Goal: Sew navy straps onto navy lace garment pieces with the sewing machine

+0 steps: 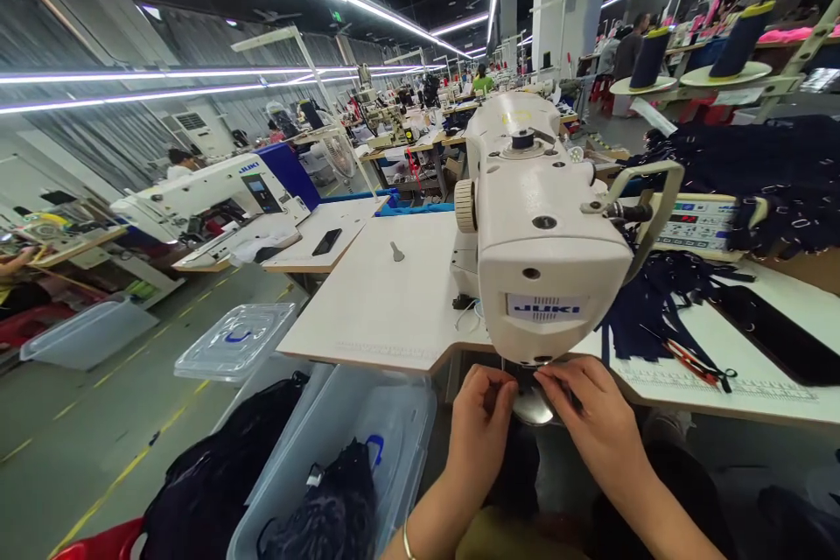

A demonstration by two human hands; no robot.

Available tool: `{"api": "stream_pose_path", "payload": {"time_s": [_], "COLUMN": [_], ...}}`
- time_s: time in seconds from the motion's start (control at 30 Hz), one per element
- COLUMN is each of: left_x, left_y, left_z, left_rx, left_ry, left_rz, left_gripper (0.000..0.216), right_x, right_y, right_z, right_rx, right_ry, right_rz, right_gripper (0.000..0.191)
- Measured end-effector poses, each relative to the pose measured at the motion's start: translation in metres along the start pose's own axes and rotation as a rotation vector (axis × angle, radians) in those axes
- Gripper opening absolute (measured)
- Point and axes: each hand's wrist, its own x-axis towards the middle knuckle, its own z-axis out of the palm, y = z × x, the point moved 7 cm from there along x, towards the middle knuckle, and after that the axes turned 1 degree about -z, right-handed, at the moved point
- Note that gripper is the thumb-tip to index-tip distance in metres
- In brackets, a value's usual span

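Observation:
A white JUKI sewing machine [555,267] stands straight ahead, its head toward me. Under its front end, my left hand [482,411] has thumb and index finger pinched together at the left of the needle area. Opposite it, my right hand [591,407] is closed in a similar pinch on the right. Anything between the fingertips is too small or hidden to name. Between and below the hands shows a shiny rounded metal plate [533,408]. The machine head covers the needle itself.
Right of the machine lie dark navy straps [647,315], red-handled thread snips [696,363] and a black phone [778,332]. A small metal piece [396,252] rests on the white tabletop [367,306]. Below left, a clear plastic bin [410,446] holds dark pieces.

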Motion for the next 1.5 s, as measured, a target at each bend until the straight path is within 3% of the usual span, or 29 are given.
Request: {"api": "stream_pose_path", "payload": {"time_s": [0.2,0.6,1.1,1.5], "left_x": [0.001,0.001,0.001,0.001], "left_y": [0.001,0.004,0.005,0.004], "left_z": [0.002,0.003,0.002,0.002], "left_rx": [0.022,0.002,0.008,0.031], "left_ry": [-0.033,-0.053,-0.055,-0.052], "left_rz": [0.031,0.078,0.073,0.091], "left_gripper": [0.01,0.009,0.01,0.009], "right_x": [-0.001,0.004,0.005,0.005], "right_y": [-0.007,-0.027,-0.032,-0.028], "right_z": [0.006,0.002,0.002,0.005], "right_rx": [-0.133,-0.366,-0.434,-0.467], "right_ry": [0.05,0.135,0.176,0.124], "right_rz": [-0.139,-0.265,-0.292,-0.286], "right_gripper": [0.009,0.001,0.003,0.005]}}
